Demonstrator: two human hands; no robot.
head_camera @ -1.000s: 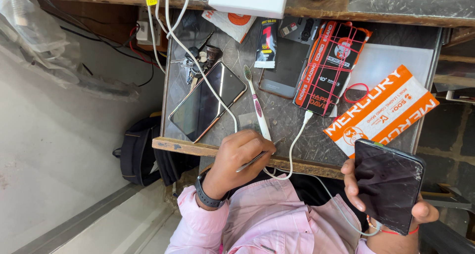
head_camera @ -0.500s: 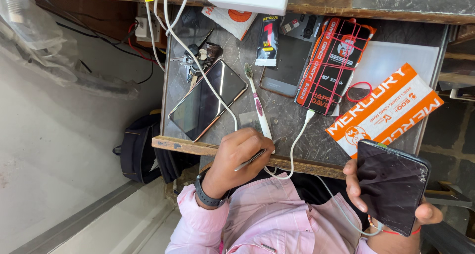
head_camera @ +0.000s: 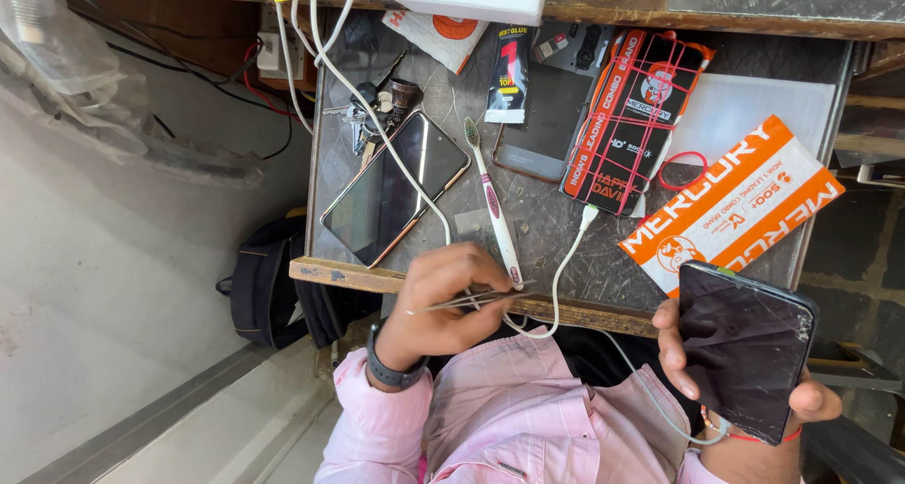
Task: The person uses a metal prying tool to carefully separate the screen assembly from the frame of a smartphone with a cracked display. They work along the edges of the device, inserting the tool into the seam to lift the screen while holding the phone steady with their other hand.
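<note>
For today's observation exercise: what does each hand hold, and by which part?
Left hand pinches tweezers mid-length; right hand cradles a dark smartphone by its edges.

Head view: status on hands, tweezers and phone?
Left hand pinching metal tweezers at the table edge. Right hand gripping cracked dark phone. White cable looped beside the tweezers.

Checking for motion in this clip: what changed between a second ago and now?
Very little. The left hand keeps pinching the tweezers at the bench edge; the right hand still holds the dark phone, shifted only slightly. The toothbrush, second phone and white cable stayed put.
</note>
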